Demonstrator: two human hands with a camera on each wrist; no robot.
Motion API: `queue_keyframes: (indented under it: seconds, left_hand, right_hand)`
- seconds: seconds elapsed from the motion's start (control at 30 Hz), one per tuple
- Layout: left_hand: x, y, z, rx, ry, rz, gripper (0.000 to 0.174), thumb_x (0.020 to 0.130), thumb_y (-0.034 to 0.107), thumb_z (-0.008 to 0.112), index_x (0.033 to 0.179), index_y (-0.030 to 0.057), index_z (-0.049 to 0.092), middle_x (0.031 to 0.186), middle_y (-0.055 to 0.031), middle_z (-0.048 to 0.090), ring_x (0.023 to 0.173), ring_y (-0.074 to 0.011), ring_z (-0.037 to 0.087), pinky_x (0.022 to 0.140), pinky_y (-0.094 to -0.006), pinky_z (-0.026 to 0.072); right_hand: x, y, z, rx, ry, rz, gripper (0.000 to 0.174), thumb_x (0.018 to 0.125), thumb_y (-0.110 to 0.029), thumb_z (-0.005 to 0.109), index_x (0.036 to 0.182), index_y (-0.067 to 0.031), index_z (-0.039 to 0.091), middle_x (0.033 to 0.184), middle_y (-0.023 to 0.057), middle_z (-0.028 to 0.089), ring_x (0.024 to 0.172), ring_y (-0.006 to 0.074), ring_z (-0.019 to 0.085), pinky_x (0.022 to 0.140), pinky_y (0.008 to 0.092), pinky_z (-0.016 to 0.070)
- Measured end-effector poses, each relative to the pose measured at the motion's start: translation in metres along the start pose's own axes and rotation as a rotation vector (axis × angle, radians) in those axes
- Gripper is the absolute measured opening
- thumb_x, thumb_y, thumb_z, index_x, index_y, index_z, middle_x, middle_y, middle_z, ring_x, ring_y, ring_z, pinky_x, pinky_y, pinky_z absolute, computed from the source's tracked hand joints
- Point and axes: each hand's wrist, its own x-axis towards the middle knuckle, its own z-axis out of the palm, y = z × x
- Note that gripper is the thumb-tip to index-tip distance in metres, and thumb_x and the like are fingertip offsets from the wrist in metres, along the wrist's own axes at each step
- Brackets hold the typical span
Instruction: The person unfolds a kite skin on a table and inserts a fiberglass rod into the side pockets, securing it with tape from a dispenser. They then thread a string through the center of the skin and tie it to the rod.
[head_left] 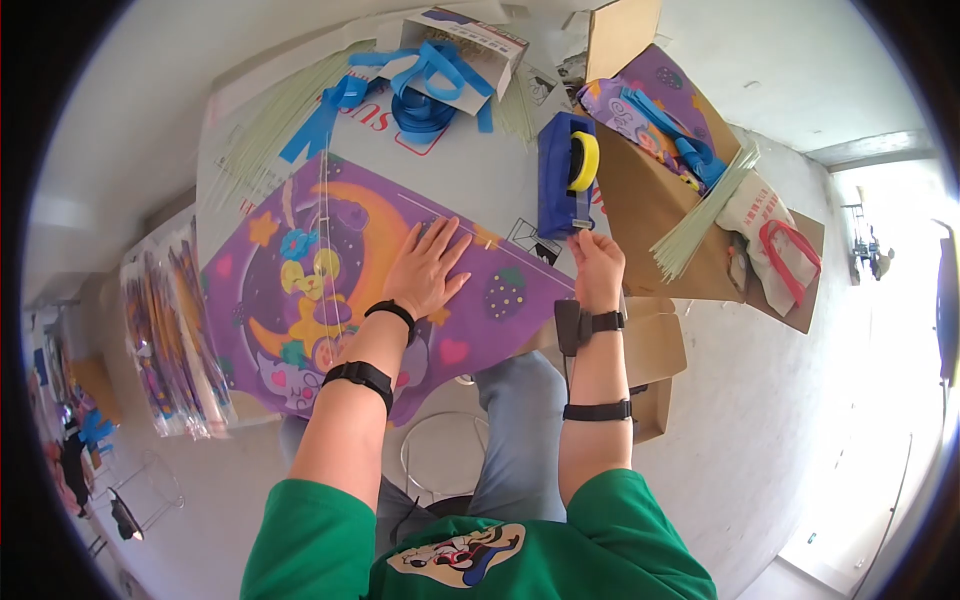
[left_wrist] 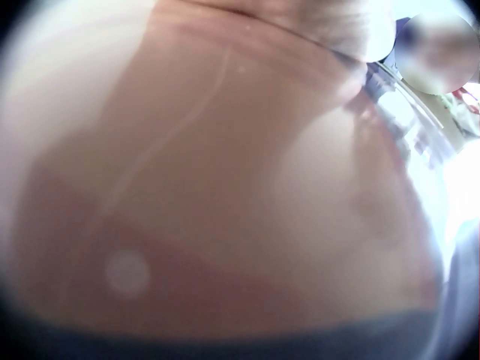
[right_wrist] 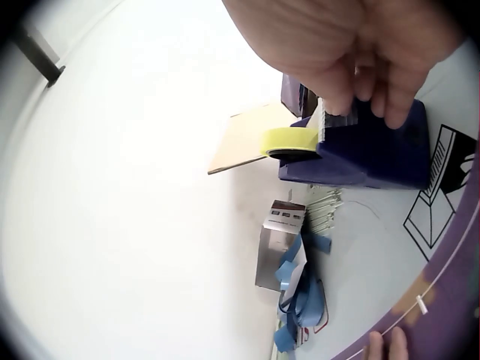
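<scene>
My left hand (head_left: 425, 268) lies flat with spread fingers on a purple printed kite (head_left: 500, 265). A thin rod (head_left: 324, 220) runs down the kite, and another white strip follows its upper right edge. My right hand (head_left: 598, 270) is at the front end of a blue tape dispenser (head_left: 553, 190), pinching the tape end by its toothed edge. The roll of yellow tape (head_left: 586, 162) sits in the dispenser. In the right wrist view the curled fingers (right_wrist: 397, 101) partly cover the tape end. Blurred skin fills most of the left wrist view.
Blue ribbon (head_left: 425, 110) and an opened box (head_left: 475, 60) lie at the back of the table. Pale thin sticks (head_left: 265, 140) are at the back left. At right, a cardboard box (head_left: 650, 215) bears more sticks, ribbon and a cloth bag (head_left: 768, 245). Bagged packs (head_left: 175, 330) stand at left.
</scene>
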Motion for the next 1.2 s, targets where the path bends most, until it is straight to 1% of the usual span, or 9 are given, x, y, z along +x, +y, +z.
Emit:
queue_keyframes:
  seconds: [0.07, 0.1, 0.2, 0.27, 0.33, 0.43, 0.77, 0.93, 1.2]
  left_hand:
    - [-0.001, -0.001, 0.002, -0.006, 0.010, 0.001, 0.058, 0.091, 0.041, 0.048, 0.141, 0.0143, 0.036, 0.149, -0.0110, 0.026, 0.137, -0.0277, 0.026, 0.112, -0.0459, 0.0201]
    - [-0.001, -0.001, 0.003, -0.016, 0.028, 0.007, 0.058, 0.091, 0.041, 0.049, 0.140, 0.0144, 0.036, 0.149, -0.0109, 0.027, 0.137, -0.0279, 0.026, 0.112, -0.0459, 0.0201]
    - [0.001, 0.001, 0.001, 0.028, -0.034, -0.026, 0.058, 0.092, 0.045, 0.044, 0.141, 0.0160, 0.035, 0.149, -0.0091, 0.027, 0.138, -0.0249, 0.024, 0.114, -0.0442, 0.0177]
    - [0.000, -0.001, 0.004, 0.035, -0.021, -0.024, 0.058, 0.092, 0.046, 0.044, 0.141, 0.0162, 0.036, 0.149, -0.0089, 0.027, 0.138, -0.0247, 0.024, 0.114, -0.0441, 0.0175]
    - [-0.001, 0.000, 0.004, 0.049, 0.003, 0.001, 0.058, 0.092, 0.047, 0.043, 0.141, 0.0163, 0.036, 0.149, -0.0087, 0.026, 0.138, -0.0246, 0.024, 0.114, -0.0440, 0.0172]
    - [0.002, 0.000, 0.002, 0.064, -0.030, -0.015, 0.058, 0.092, 0.047, 0.043, 0.141, 0.0164, 0.037, 0.150, -0.0084, 0.026, 0.138, -0.0241, 0.023, 0.114, -0.0439, 0.0163]
    - [0.001, 0.000, 0.002, -0.005, -0.020, -0.025, 0.057, 0.091, 0.046, 0.043, 0.140, 0.0163, 0.037, 0.150, -0.0082, 0.026, 0.139, -0.0241, 0.022, 0.114, -0.0439, 0.0146]
    - [0.000, 0.000, 0.003, -0.009, -0.029, -0.031, 0.058, 0.092, 0.046, 0.041, 0.141, 0.0163, 0.036, 0.151, -0.0079, 0.024, 0.139, -0.0238, 0.021, 0.115, -0.0437, 0.0139]
    - [0.002, 0.000, 0.003, -0.036, -0.016, -0.033, 0.057, 0.090, 0.044, 0.046, 0.139, 0.0152, 0.040, 0.149, -0.0091, 0.028, 0.138, -0.0252, 0.024, 0.114, -0.0444, 0.0155]
  right_hand:
    - [0.003, 0.005, -0.007, -0.132, -0.002, -0.080, 0.012, 0.082, -0.004, 0.065, 0.085, 0.0060, 0.059, 0.081, 0.0080, 0.061, 0.075, 0.0146, 0.059, 0.072, 0.0256, 0.0488]
    - [0.019, 0.029, -0.025, -0.354, 0.078, -0.124, 0.010, 0.081, -0.004, 0.066, 0.083, 0.0051, 0.062, 0.077, 0.0063, 0.063, 0.071, 0.0125, 0.058, 0.067, 0.0241, 0.0477]
    - [-0.010, 0.026, -0.017, -0.392, 0.115, -0.027, 0.013, 0.084, -0.007, 0.066, 0.087, 0.0046, 0.062, 0.078, 0.0048, 0.061, 0.073, 0.0113, 0.057, 0.070, 0.0234, 0.0474]
    - [-0.037, 0.022, 0.006, -0.423, 0.108, 0.012, 0.013, 0.084, -0.009, 0.066, 0.091, 0.0027, 0.064, 0.078, 0.0027, 0.062, 0.071, 0.0097, 0.056, 0.064, 0.0220, 0.0454]
    - [-0.044, 0.029, 0.028, -0.375, -0.109, 0.048, 0.012, 0.082, -0.008, 0.066, 0.089, 0.0009, 0.066, 0.073, 0.0020, 0.063, 0.064, 0.0081, 0.055, 0.058, 0.0214, 0.0448]
    - [-0.042, 0.047, 0.050, -0.390, -0.086, 0.065, 0.012, 0.082, -0.008, 0.065, 0.091, 0.0003, 0.067, 0.070, 0.0017, 0.062, 0.060, 0.0082, 0.055, 0.055, 0.0216, 0.0451]
    - [-0.039, 0.067, 0.063, -0.641, -0.005, -0.004, 0.019, 0.081, -0.008, 0.066, 0.096, 0.0031, 0.065, 0.074, 0.0085, 0.066, 0.057, 0.0122, 0.061, 0.054, 0.0250, 0.0500]
    - [-0.040, 0.063, 0.066, -0.674, 0.063, -0.030, 0.016, 0.080, -0.008, 0.067, 0.089, 0.0016, 0.059, 0.071, 0.0091, 0.065, 0.058, 0.0148, 0.064, 0.053, 0.0265, 0.0509]
    - [-0.037, 0.072, 0.067, -0.704, 0.101, -0.072, 0.016, 0.077, -0.008, 0.069, 0.083, 0.0002, 0.057, 0.068, 0.0083, 0.064, 0.056, 0.0163, 0.063, 0.053, 0.0278, 0.0505]
